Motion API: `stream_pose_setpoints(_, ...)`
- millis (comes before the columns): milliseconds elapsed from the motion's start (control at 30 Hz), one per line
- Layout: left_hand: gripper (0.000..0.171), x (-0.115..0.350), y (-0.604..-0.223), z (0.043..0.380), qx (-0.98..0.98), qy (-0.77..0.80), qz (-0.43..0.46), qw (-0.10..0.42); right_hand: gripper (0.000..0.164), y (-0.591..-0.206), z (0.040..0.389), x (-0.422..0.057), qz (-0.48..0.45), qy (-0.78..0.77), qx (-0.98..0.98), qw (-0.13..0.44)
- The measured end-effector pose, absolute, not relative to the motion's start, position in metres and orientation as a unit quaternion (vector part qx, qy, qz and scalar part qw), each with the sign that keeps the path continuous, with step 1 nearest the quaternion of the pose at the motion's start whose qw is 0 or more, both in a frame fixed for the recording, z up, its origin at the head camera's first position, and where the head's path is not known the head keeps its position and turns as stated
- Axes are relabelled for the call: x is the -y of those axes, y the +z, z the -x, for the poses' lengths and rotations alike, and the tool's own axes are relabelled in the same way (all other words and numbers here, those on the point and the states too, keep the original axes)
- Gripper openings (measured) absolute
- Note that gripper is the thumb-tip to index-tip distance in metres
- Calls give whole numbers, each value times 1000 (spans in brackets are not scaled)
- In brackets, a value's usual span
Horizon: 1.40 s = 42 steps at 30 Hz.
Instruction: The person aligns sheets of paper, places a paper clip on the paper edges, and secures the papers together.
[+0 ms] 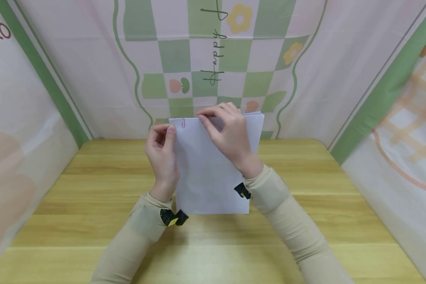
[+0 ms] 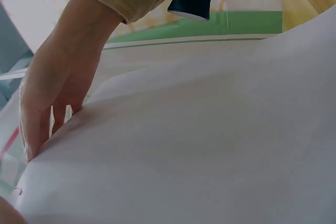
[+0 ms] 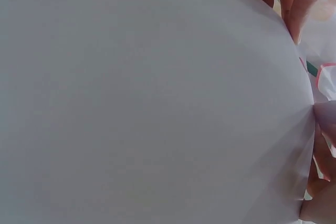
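White paper sheets are held up above the table, their top edges slightly fanned at the right corner. A pink paper clip sits on the top edge near the left corner. My left hand pinches the upper left corner, thumb in front, beside the clip. With thumb and fingers, my right hand pinches the top edge right of the clip. In the left wrist view the right hand reaches over the paper's edge. The right wrist view is mostly paper, with the left hand's fingers at the top.
A wooden table lies below the paper. Behind it hangs a green-and-white checked curtain, with more printed cloth on both sides. Each wrist wears a small black camera, the left one near the paper's lower corner.
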State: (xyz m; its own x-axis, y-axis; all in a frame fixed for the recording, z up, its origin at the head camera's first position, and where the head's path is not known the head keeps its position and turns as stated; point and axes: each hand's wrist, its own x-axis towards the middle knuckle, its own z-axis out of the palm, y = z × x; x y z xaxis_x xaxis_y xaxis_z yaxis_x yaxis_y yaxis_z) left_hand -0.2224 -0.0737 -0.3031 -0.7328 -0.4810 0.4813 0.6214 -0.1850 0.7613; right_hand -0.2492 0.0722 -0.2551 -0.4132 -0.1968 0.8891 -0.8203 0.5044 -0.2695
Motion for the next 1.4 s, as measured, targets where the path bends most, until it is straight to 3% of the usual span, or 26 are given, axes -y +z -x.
stream_pose_setpoints(267, 13, 74, -302, 221, 537, -762, 59, 357, 11, -255, 250, -84, -321, 347, 760, 446)
stream_pose_setpoints(433, 2, 75, -302, 222, 534, -762, 58, 361, 14, -255, 251, -90, -307, 335, 761, 463)
stream_pose_setpoints(1033, 2, 75, -302, 224, 522, -769, 55, 365, 23, -260, 253, -115, -253, 321, 768, 494)
stream_pose_setpoints(1400, 14, 76, -303, 225, 522, -769, 51, 366, 23, -263, 253, -131, -220, 367, 766, 480)
